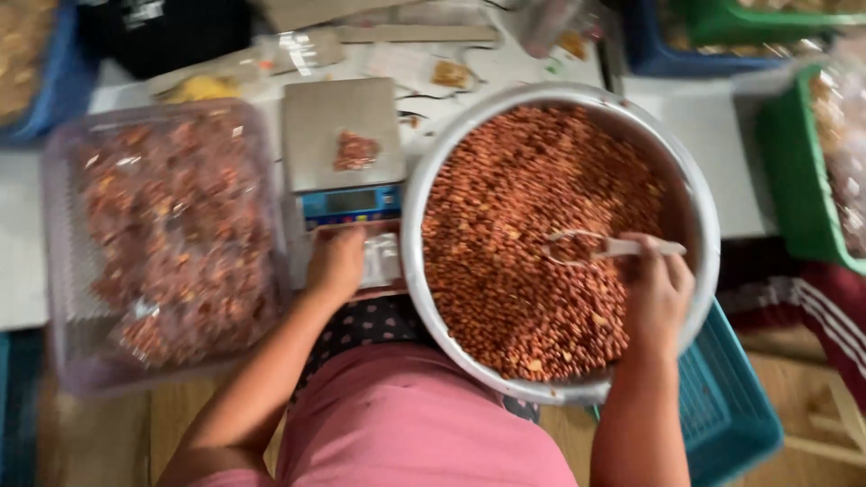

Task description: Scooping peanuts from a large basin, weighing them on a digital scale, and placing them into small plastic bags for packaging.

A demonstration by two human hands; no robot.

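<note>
A big round metal basin (424, 194) full of reddish-brown coated nuts (532, 198) sits in front of me. My right hand (657, 293) grips a clear plastic scoop (595, 247) by its handle, the scoop lying in the nuts. My left hand (336, 263) rests on small clear plastic bags (382, 260) just below a digital scale (343, 149). A small filled packet of nuts (355, 151) lies on the scale's steel platform.
A clear plastic bin (63, 162) holding several filled packets stands at left. A teal crate (731, 406) sits under the basin at right, a green crate (798, 171) far right, a blue crate (658, 54) behind. Loose bags and papers litter the table behind the scale.
</note>
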